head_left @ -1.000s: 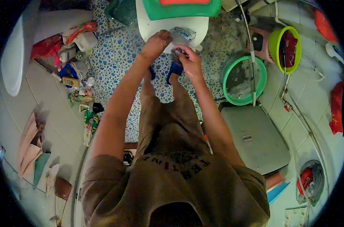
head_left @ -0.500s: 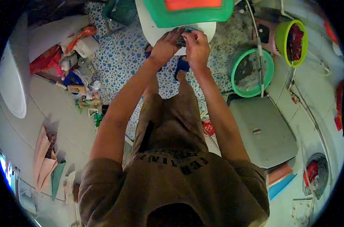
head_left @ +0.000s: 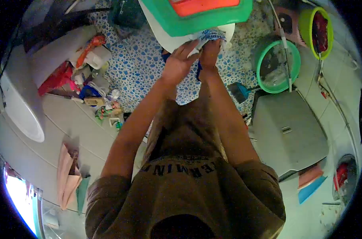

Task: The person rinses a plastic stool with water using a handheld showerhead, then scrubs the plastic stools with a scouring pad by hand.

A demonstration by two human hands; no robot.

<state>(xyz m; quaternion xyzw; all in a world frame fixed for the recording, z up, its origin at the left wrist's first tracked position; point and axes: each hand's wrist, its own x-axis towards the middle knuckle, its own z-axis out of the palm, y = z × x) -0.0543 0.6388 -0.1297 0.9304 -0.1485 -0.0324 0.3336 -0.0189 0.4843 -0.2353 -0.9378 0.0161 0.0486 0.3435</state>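
Note:
Just in front of the green basin point(head_left: 197, 24), a crumpled white piece with blue lettering point(head_left: 210, 35) shows between my hands; whether it is cloth or a plastic packet I cannot tell. My right hand point(head_left: 210, 53) is closed on it, its fingertips partly hidden. My left hand point(head_left: 179, 65) pinches the near left edge of the same piece, fingers stretched forward. Underneath is a white board or stool top point(head_left: 165, 38), which also bears the basin. Something orange-red point(head_left: 205, 6) lies inside the basin.
A turquoise basin point(head_left: 296, 65) and a lime-green bucket point(head_left: 330, 40) stand on the right, near a grey lidded box point(head_left: 290, 131). A blue dustpan-like item point(head_left: 238, 92) lies on the pebble-patterned floor point(head_left: 129, 71). Clutter point(head_left: 95, 85) lines the left wall by a white sink point(head_left: 23, 115).
The white lettered piece now shows between my hands, where a dark wad was before. My right hand has turned over and my left fingers have spread forward. The view has shifted slightly.

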